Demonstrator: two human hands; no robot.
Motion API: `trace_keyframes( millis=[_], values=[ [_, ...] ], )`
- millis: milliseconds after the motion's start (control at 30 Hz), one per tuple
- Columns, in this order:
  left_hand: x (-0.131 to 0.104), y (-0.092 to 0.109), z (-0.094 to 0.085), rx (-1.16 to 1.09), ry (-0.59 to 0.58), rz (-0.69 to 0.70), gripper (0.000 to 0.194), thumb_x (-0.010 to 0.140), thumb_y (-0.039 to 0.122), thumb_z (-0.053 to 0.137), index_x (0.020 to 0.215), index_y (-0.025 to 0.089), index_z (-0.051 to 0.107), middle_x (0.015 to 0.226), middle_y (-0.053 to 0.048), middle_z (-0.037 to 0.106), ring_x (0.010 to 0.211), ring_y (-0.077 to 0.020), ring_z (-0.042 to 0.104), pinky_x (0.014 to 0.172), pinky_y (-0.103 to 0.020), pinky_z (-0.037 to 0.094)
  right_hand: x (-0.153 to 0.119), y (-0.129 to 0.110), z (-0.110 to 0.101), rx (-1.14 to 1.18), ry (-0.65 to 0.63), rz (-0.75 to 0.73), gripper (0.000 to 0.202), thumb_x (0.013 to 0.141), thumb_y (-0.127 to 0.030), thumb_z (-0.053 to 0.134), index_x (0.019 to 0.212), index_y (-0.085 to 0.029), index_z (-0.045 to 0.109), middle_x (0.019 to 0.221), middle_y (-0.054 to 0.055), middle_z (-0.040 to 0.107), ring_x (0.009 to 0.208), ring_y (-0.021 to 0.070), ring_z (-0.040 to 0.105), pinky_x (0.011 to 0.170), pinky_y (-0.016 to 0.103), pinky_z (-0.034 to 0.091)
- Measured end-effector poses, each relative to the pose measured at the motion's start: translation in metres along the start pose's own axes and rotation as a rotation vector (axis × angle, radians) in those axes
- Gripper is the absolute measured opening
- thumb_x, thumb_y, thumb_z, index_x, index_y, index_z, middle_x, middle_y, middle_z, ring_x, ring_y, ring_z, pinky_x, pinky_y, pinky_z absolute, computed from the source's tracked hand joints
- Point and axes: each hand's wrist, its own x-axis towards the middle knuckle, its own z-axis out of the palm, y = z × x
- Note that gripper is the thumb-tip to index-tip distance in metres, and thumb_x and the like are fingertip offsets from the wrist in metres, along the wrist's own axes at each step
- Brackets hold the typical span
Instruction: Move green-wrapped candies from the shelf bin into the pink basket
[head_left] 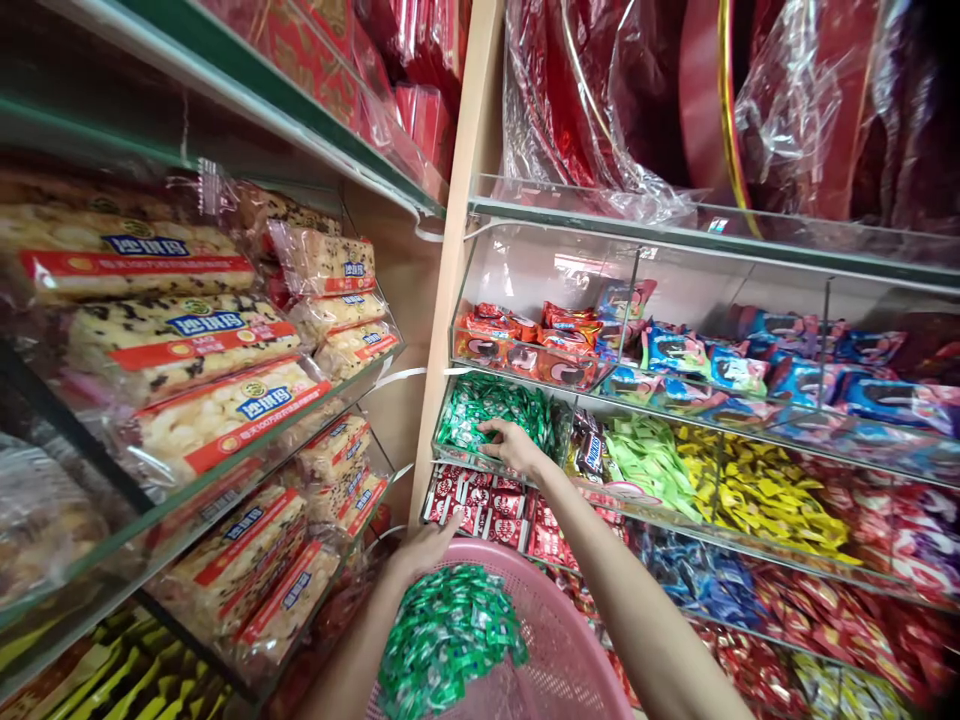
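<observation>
A pink perforated basket [562,620] at the bottom centre holds a heap of green-wrapped candies [450,630]. My left hand [427,548] is at the basket's upper left rim, fingers extended and partly apart, in front of red-and-white packets [480,500]. Above it, my right hand [511,446] reaches over the front edge of a clear shelf bin full of green-wrapped candies [495,405]. Its fingers are spread a little at the near side of those candies, and nothing shows between them.
Packaged pastries [240,400] fill glass shelves on the left. To the right are bins of light green [649,460], yellow [757,490] and blue [697,575] candies. A wooden post [442,300] stands between the shelf units. Red wrapped items hang over the upper shelf.
</observation>
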Motion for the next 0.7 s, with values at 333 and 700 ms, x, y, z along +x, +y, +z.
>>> trace_keyframes(
  millis=[333,700],
  values=[
    [-0.003,-0.001,0.003,0.024,-0.017,0.039,0.086,0.085,0.070,0.008,0.113,0.015,0.067,0.122,-0.014,0.066,0.120,-0.0281,0.057,0.099,-0.034,0.042,0.005,0.016,0.007,0.127,0.036,0.010,0.032,0.063,-0.017,0.070,0.095,-0.014,0.067,0.076,-0.002,0.056,0.065,0.0110,0.051,0.062,0.023,0.043],
    [0.003,-0.010,0.005,-0.045,0.008,0.022,0.091,0.081,0.076,0.013,0.119,0.011,0.064,0.125,-0.016,0.064,0.122,-0.0262,0.056,0.098,-0.031,0.042,-0.001,0.013,0.008,0.193,0.120,-0.083,0.023,0.066,-0.037,0.065,0.076,-0.018,0.055,0.068,-0.002,0.056,0.065,0.0134,0.051,0.063,0.026,0.042]
  ],
)
